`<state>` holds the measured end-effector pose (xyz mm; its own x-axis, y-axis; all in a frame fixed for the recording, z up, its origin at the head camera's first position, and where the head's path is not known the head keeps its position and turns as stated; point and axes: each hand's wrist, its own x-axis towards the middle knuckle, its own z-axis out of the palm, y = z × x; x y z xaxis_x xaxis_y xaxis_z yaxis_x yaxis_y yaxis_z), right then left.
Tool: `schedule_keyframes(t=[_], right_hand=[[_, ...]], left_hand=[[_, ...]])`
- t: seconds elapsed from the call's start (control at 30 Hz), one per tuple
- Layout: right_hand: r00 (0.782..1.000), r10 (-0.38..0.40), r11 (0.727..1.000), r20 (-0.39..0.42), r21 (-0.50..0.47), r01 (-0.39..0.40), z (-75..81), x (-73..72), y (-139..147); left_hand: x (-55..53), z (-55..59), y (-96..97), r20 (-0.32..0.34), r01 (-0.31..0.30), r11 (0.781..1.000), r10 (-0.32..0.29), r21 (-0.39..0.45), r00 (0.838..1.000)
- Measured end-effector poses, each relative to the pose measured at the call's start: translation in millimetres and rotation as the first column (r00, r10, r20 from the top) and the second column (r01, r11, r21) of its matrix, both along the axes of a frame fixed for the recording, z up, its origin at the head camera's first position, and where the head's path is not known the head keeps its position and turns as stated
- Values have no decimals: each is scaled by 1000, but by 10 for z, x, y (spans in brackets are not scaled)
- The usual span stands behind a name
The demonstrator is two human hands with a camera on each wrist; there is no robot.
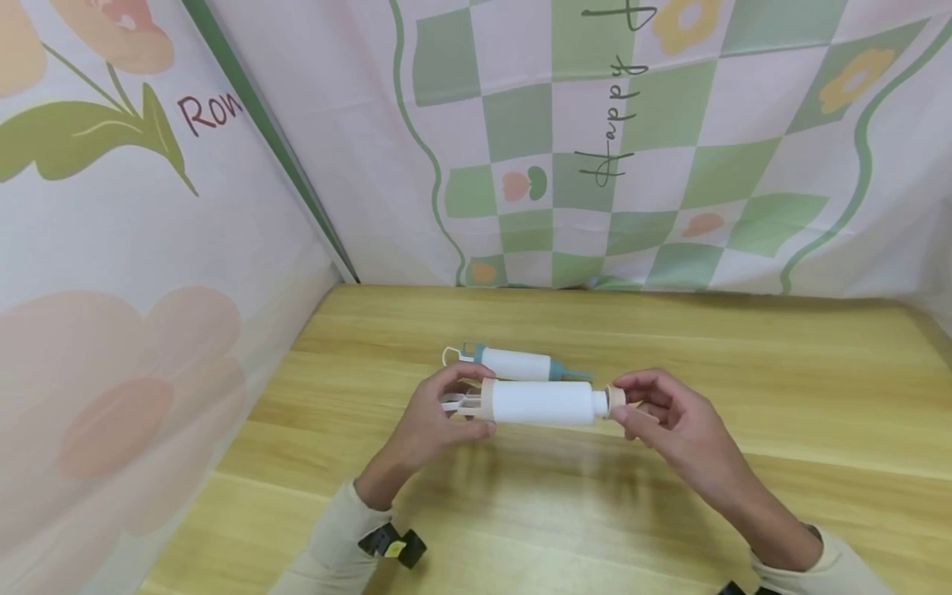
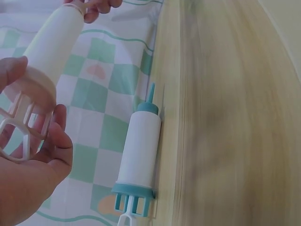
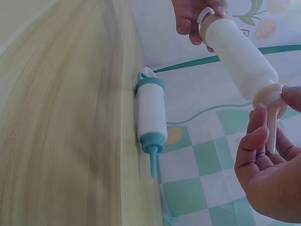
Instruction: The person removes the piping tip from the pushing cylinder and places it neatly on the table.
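A beige-and-white icing syringe [image 1: 543, 403] is held level above the table between both hands. My left hand [image 1: 435, 413] grips its beige collar, with the thumb and fingers on opposite sides and the white plunger handle [image 2: 18, 136] toward the palm. At the other end, my right hand [image 1: 673, 421] pinches the beige nozzle cap [image 3: 270, 99], its thin spout pointing into the palm. White neck shows between barrel and cap; whether the cap is fully off cannot be told. Just behind, a blue-and-white icing syringe [image 1: 516, 364] lies on the table, touched by neither hand.
The wooden table [image 1: 357, 330] runs back to a hanging cloth [image 1: 521, 124] with green checks. Another printed cloth [image 1: 111, 330] hangs along the table's left edge. A black wrist camera [image 1: 394, 545] is strapped on the left sleeve.
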<state>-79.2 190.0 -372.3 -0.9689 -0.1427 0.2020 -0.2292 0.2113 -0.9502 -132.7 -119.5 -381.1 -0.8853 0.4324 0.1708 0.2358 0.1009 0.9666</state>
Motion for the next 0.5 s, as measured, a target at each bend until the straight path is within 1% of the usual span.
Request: schedule_keyframes(t=[0.17, 0.37, 0.43, 0.5], right_hand=[[1000, -11, 1000, 9, 8, 11, -15, -6, 31], [1000, -15, 999, 16, 38, 15, -20, 4, 58], [1000, -16, 999, 17, 38, 15, -23, 6, 66], [1000, -17, 999, 18, 35, 17, -28, 6, 75]], left_hand=[[-9, 6, -36, -3, -4, 1000, 4, -3, 1000], [-34, -8, -87, -75, 22, 999, -25, -42, 997], [-37, -15, -99, -91, 31, 999, -35, -44, 995], [-38, -22, -112, -100, 28, 999, -32, -44, 994]])
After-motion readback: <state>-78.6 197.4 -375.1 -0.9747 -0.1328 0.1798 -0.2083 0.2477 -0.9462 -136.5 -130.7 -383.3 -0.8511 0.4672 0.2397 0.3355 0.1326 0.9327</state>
